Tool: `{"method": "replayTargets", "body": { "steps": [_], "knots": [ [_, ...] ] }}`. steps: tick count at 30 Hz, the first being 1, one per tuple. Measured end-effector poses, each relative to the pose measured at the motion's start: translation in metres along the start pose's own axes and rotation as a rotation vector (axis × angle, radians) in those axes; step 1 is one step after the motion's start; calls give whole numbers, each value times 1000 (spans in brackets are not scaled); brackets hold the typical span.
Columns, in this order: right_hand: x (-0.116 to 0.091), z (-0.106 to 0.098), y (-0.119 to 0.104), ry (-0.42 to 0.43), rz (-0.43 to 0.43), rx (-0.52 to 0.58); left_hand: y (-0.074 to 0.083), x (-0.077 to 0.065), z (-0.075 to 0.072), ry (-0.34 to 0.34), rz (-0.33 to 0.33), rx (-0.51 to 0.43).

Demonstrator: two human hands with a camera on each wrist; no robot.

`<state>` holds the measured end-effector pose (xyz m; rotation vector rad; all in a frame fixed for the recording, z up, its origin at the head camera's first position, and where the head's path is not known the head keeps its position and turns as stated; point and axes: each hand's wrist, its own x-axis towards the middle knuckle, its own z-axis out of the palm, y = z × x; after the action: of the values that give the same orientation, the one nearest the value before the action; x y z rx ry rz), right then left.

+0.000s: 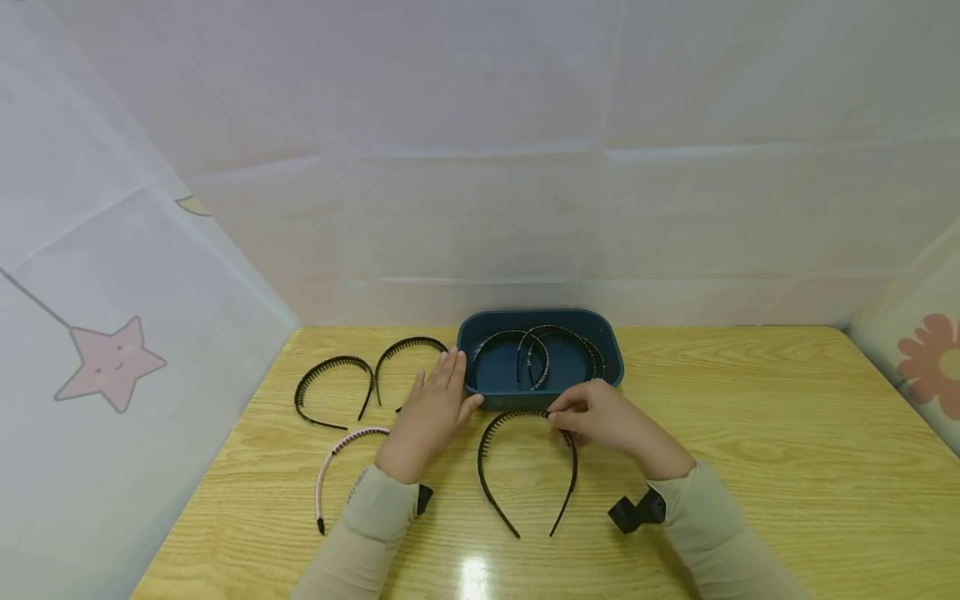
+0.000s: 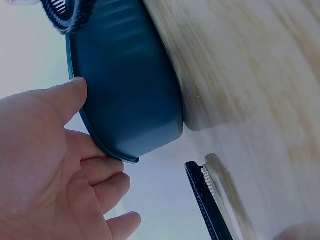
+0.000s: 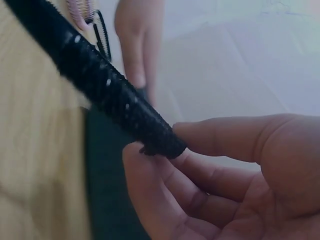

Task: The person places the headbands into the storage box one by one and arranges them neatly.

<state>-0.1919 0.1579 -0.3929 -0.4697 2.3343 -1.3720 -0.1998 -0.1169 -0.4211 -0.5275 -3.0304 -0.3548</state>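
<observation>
Black toothed headband (image 3: 112, 90): just in front of the blue bin, curve towards the bin, ends towards the person; whether the ends touch the surface, cannot tell. Right hand (image 1: 603, 419) pinches it between thumb and fingers, right of the top of the curve.

Blue bin (image 2: 130, 90) upright at the far edge of the surface (image 1: 750, 433). Left hand (image 1: 429, 414) at its left end: fingers extended along the side, thumb against the front wall near the rim.

Inside the bin: dark, speckled headbands (image 1: 547, 367), overlapping, exact count unclear.

Left of the bin, two more black headbands (image 1: 341, 359) side by side, the nearer one partly behind the left hand. Closer to the person, a pink headband (image 1: 321, 479), partly covered by the left arm.

Beyond: pale backdrop (image 1: 480, 208), pink star (image 1: 110, 367) at left, red flower (image 1: 930, 362) at right.
</observation>
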Motion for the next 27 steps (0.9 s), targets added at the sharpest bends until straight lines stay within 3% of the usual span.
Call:
{"method": "replayTargets", "body": {
  "steps": [15,27],
  "knots": [
    [-17,-37,-9,132,-3,57,0,-1,0,12,2,0],
    [-18,-43,-9,284,-52,139,0,0,1,-15,-12,3]
  ]
}}
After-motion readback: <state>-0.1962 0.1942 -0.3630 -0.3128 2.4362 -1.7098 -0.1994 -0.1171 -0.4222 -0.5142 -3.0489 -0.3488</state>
